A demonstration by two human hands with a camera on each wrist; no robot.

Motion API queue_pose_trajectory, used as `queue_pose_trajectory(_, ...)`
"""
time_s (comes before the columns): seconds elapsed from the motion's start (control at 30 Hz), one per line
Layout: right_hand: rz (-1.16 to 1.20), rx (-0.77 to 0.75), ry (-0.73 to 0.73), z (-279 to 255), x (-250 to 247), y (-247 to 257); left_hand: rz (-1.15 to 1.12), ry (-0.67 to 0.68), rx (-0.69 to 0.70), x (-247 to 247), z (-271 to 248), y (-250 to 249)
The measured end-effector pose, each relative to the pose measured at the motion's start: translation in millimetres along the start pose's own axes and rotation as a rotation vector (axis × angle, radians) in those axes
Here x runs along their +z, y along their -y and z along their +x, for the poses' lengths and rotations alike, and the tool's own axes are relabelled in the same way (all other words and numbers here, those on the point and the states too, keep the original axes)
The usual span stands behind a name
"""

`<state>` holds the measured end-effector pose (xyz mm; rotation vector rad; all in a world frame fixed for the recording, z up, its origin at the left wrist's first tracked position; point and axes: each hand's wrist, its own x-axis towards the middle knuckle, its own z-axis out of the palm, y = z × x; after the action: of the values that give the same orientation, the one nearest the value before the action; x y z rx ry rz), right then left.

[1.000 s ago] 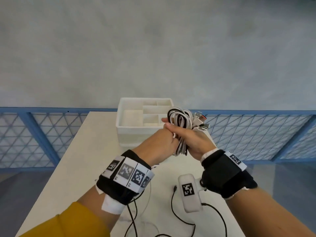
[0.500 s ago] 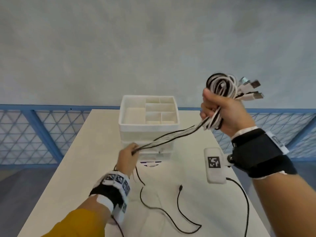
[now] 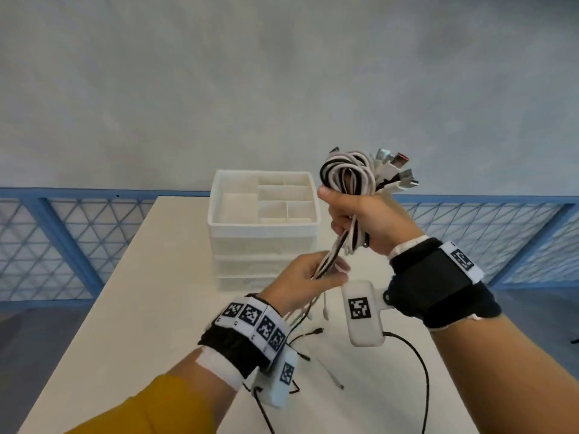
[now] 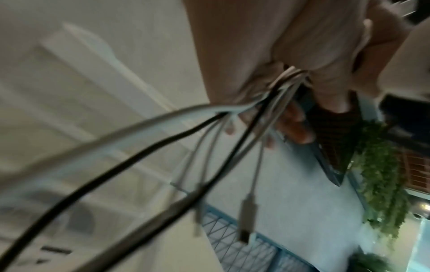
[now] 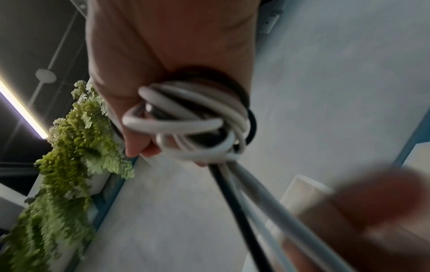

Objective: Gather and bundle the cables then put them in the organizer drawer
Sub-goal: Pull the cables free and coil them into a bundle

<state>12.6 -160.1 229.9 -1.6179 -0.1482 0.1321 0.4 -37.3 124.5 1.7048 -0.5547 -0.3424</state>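
My right hand (image 3: 357, 220) grips a looped bundle of white and black cables (image 3: 351, 177) held up beside the organizer, plugs sticking out to the right. The same coil (image 5: 188, 125) fills my right wrist view. Loose cable tails (image 3: 329, 261) run down from the bundle into my left hand (image 3: 316, 274), which pinches them just below. In the left wrist view the tails (image 4: 256, 114) fan out blurred from the fingers, plugs dangling. The white organizer (image 3: 216, 195) stands on the table behind, its top tray divided into compartments and its drawers pushed in.
The white table (image 3: 150, 292) is narrow, with blue mesh railing (image 3: 62, 242) on both sides. Thin black wires (image 3: 416, 371) from my wrist cameras trail over the near table. A grey wall rises behind the organizer.
My hands have come back together: the right hand dropped lower with the bundle and the left hand slid up the tails toward it, so the stretched cables now run short and steep.
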Motion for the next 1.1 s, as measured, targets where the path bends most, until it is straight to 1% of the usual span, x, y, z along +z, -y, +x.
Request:
queue_pose_trajectory(0.03,0.020,-0.014,-0.015,-3,-4,4,-0.031,0.017,-0.031,-2,-1,5)
queue_pose_trajectory(0.13,0.031,-0.019,-0.083,-12,-30,9,0.019,0.077,-0.163,-22,-12,15)
queue_pose_trajectory(0.17,-0.034,0.004,-0.089,-15,-38,7,0.057,0.092,-0.171,-30,-14,13)
queue_pose_trajectory(0.27,-0.445,0.105,-0.069,-25,-45,-6,0.301,0.111,-0.126,-44,-13,-9)
queue_pose_trajectory(0.3,-0.539,0.088,-0.033,-27,-40,-10,0.395,0.099,-0.093,-45,-11,-19)
queue_pose_trajectory(0.33,-0.587,0.047,0.038,-28,-33,-13,0.467,0.074,-0.056,-44,-8,-27)
queue_pose_trajectory(0.4,-0.615,0.019,0.189,-30,-16,-20,0.558,0.013,-0.022,-40,-3,-39)
queue_pose_trajectory(0.43,-0.607,0.001,0.245,-28,-10,-26,0.568,-0.017,-0.030,-38,-2,-41)
queue_pose_trajectory(0.47,-0.590,-0.017,0.265,-26,-6,-31,0.540,-0.045,-0.054,-38,-1,-41)
queue_pose_trajectory(0.53,-0.563,-0.022,0.255,-22,-2,-40,0.390,-0.061,-0.134,-39,-1,-39)
queue_pose_trajectory(0.63,-0.617,-0.019,0.126,-15,7,-54,0.211,-0.066,-0.219,-42,-5,-37)
queue_pose_trajectory(0.7,-0.647,-0.048,0.052,-12,12,-60,0.112,-0.060,-0.195,-45,-7,-35)
queue_pose_trajectory(0.77,-0.643,-0.056,0.054,-11,12,-61,0.006,-0.075,-0.150,-51,-11,-32)
queue_pose_trajectory(0.8,-0.589,-0.043,0.057,-13,11,-59,-0.002,-0.083,-0.132,-55,-13,-30)
queue_pose_trajectory(0.9,-0.369,0.007,-0.008,-13,-1,-57,0.159,-0.027,-0.129,-66,-25,-19)
queue_pose_trajectory(0.93,-0.312,0.034,-0.032,-12,-4,-57,0.188,-0.010,-0.126,-68,-29,-15)
queue_pose_trajectory(0.97,-0.268,0.074,-0.051,-10,-7,-57,0.167,-0.015,-0.118,-69,-33,-13)
queue_pose_trajectory(1.03,-0.200,0.152,-0.062,-8,-5,-59,0.032,-0.082,-0.073,-67,-36,-14)
queue_pose_trajectory(1.1,-0.114,0.214,-0.054,-8,3,-64,-0.152,-0.201,-0.025,-61,-34,-18)
